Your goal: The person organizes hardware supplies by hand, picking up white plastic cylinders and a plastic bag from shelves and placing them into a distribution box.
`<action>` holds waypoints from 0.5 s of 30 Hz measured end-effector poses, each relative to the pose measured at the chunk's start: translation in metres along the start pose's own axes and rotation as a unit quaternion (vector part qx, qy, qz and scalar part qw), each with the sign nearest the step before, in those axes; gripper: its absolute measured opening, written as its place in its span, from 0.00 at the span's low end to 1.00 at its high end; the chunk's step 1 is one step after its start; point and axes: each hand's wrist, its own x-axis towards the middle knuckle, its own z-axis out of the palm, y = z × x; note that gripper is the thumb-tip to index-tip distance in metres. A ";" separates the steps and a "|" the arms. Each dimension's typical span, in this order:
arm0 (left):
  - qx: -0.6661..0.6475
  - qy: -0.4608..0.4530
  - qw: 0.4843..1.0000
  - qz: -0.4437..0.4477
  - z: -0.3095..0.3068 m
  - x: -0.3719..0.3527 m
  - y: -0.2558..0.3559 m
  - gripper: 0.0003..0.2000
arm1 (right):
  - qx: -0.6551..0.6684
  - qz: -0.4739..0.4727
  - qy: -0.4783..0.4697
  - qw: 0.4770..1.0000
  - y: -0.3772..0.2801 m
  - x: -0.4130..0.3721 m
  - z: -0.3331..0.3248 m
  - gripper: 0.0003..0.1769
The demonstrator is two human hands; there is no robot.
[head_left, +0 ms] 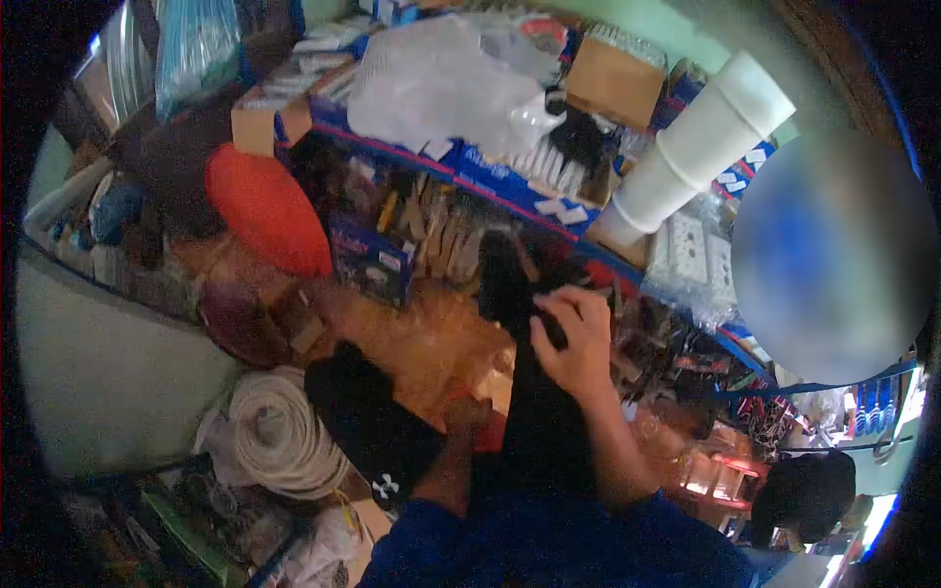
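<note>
My right hand (576,343) is over the black trousers (534,412) at my right knee. Its fingers are bent and apart, with dark cloth showing between thumb and fingers. My left hand (469,416) is low between my legs, beside the red seat edge (490,434). Dim light and blur hide its fingers, and I cannot tell what they hold. A pale, bright patch (497,380) shows just above it on the brown floor (421,338). The other trouser leg (368,402) extends to the left.
Shelves with blue boxes (480,176) and a plastic bag (441,83) run ahead. White pipe (696,147) leans at right. A coil of white cable (284,431) lies left, below a red round object (270,211). A person's dark-haired head (804,498) is at lower right.
</note>
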 end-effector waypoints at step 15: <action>0.031 -0.228 0.973 -0.004 -0.046 0.015 0.015 0.12 | -0.219 0.224 -0.034 0.949 0.049 0.218 0.032 0.38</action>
